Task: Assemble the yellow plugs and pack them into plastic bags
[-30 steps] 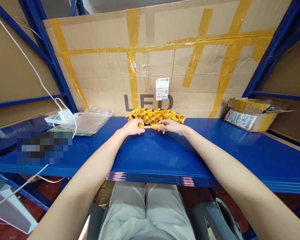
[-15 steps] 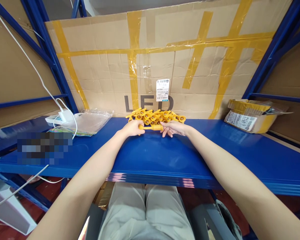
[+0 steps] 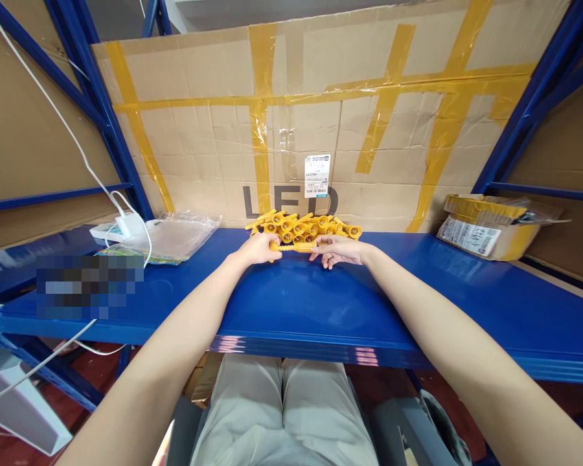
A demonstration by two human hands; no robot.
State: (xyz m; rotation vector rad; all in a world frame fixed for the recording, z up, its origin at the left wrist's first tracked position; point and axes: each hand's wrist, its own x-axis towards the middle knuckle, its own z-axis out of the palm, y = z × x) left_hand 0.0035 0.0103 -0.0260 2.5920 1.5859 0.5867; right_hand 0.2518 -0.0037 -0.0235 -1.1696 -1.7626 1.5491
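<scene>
A slim yellow flashlight-like piece [image 3: 296, 247] lies level between my two hands, just above the blue shelf. It has a narrow ribbed shaft on the left and a wider barrel on the right. My left hand [image 3: 256, 249] is closed on its left end. At the barrel's right end, the fingertips of my right hand [image 3: 339, 251] pinch it, with the lower fingers curled loosely. Right behind the hands lies a pile of similar yellow pieces [image 3: 298, 228], several with round, funnel-like open ends facing me.
A blue metal shelf [image 3: 311, 304] forms the work surface. Behind it stands a large taped cardboard sheet [image 3: 189, 149] marked LED. To the right sits a small open carton [image 3: 486, 230]. On the left are a clear plastic bag [image 3: 184, 233], a white plug [image 3: 130, 225] with cables, and a blurred-out item.
The fingers of my right hand have shifted and curled around the barrel's end. My left hand keeps its grip in the same place.
</scene>
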